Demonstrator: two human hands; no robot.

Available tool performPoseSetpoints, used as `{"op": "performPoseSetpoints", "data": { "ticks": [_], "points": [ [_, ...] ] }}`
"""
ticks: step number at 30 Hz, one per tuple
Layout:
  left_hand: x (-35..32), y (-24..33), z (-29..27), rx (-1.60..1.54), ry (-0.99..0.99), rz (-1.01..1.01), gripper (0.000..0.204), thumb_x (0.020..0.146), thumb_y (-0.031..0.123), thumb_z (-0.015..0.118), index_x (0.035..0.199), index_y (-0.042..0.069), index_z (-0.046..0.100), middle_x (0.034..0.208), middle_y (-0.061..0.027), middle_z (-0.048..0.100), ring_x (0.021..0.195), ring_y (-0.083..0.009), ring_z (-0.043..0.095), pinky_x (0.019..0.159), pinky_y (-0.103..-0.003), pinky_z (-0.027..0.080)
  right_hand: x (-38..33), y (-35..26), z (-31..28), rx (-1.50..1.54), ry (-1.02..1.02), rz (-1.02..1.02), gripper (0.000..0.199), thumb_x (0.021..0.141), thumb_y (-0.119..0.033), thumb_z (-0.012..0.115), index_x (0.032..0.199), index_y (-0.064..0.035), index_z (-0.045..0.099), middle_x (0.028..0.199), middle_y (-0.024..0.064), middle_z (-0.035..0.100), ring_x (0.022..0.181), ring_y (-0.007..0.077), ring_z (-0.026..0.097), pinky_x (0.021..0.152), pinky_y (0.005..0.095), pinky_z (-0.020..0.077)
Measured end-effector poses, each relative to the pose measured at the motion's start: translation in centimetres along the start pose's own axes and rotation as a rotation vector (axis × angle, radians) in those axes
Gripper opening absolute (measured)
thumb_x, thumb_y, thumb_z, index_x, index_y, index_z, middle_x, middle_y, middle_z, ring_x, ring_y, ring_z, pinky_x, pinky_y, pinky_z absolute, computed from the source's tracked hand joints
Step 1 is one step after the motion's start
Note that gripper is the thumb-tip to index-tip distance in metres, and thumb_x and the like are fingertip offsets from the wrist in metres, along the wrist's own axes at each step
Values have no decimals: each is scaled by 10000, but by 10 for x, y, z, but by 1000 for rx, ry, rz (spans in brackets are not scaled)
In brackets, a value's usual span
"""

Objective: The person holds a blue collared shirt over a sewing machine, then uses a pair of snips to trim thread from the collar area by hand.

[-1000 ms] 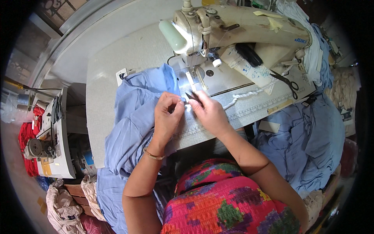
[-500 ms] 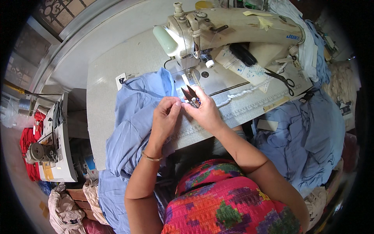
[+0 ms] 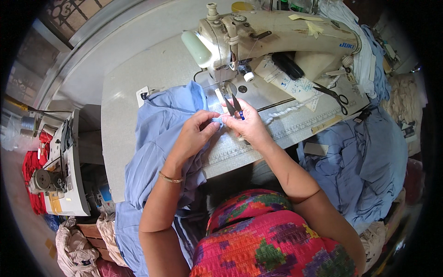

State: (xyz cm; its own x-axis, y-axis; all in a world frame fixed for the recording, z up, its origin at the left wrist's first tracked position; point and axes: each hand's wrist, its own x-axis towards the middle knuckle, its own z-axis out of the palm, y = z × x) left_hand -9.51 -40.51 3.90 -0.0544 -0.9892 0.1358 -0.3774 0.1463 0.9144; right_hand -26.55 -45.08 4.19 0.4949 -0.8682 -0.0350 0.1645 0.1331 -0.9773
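Snips, tips toward sewing machine

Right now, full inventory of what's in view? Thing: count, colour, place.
Light-blue cloth: 1 bunched mass, light blue, left-centre of table
Snips: 1, dark blades, in right hand
Table: 1, grey, centre
Sewing machine: 1, cream, on table
Cylinder: 1, pale green, machine's left end
Scissors: 1, black, right on table
Cord: 1, white, twisted, right of hands
Paper: 1, whitish, below machine arm
Cloth pile: 1, blue, right of table
Second machine: 1, grey, far left
Red cloth: 1 heap, red, far left
Cream cloth: cream, lower left, count unclear
Left hand: 1, pinching light-blue cloth
Right hand: 1, holding snips
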Motion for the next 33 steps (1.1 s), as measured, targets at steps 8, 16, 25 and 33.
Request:
{"op": "performPoseSetpoints", "data": {
  "ticks": [8, 16, 25, 33],
  "points": [
    [8, 2, -5, -109, -122, -220, 148, 867, 140, 599, 919, 4, 622, 767, 54, 551, 704, -31, 465, 628, -190, 396, 2, 8, -1, -22, 60, -55, 284, 816, -51, 621, 1068, -48, 488, 757, -21, 555, 534, 10, 418, 440, 175, 334],
    [20, 8, -7, -162, -205, -249, 130, 871, 130, 583, 831, 9, 614, 775, 44, 530, 699, -33, 439, 619, -187, 372, 4, 10, -5, 23, 102, -80, 324, 809, -30, 625, 1094, -39, 468, 829, 9, 597, 552, 17, 444, 442, 170, 349],
    [15, -5, -7, -361, -214, -21, 152, 872, 126, 566, 871, -17, 619, 1072, -26, 509, 838, -58, 450, 710, -208, 384, 8, 1, -10, 104, -11, 123, 402, 775, -55, 668, 1130, -46, 480, 829, -1, 558, 600, 35, 479, 463, 160, 376],
    [12, -5, -8, -527, -200, -184, 153, 866, 149, 589, 832, 4, 626, 932, -19, 580, 726, -49, 484, 634, -189, 395, 4, 3, -4, -78, 82, 71, 471, 792, -68, 665, 1202, -45, 435, 917, 15, 532, 645, 79, 514, 531, 199, 434]
  ]
}}
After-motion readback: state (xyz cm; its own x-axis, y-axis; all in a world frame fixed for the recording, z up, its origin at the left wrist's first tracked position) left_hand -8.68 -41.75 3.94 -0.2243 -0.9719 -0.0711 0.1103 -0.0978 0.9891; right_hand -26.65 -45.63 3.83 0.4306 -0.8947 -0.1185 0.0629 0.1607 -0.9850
